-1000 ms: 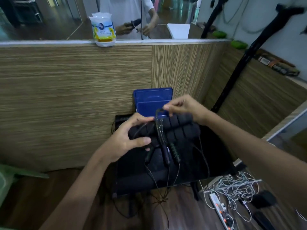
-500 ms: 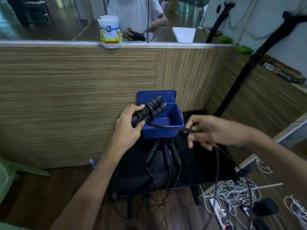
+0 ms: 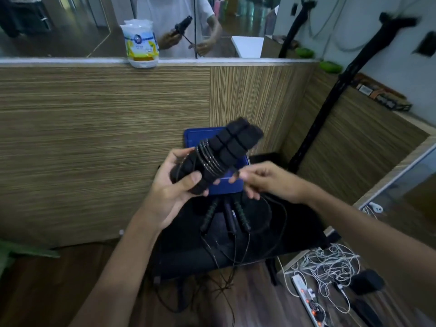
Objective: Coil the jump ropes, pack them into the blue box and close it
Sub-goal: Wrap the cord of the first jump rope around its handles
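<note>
Wood-panel wall behind, left hand [image 3: 173, 188] gripping foam handles [image 3: 219, 156] now wrapped, right hand [image 3: 264, 180] pinching rope nearer.

Layout at the desk [image 3: 295, 232]

The box [image 3: 226, 187] is sitting at the desk's rear edge against the wall panel [image 3: 94, 149]; three rope handles [image 3: 226, 215] are lying before it; the power strip [image 3: 306, 296] is lying on the floor, right; the tub [image 3: 140, 43] is standing on the ledge behind.
</note>
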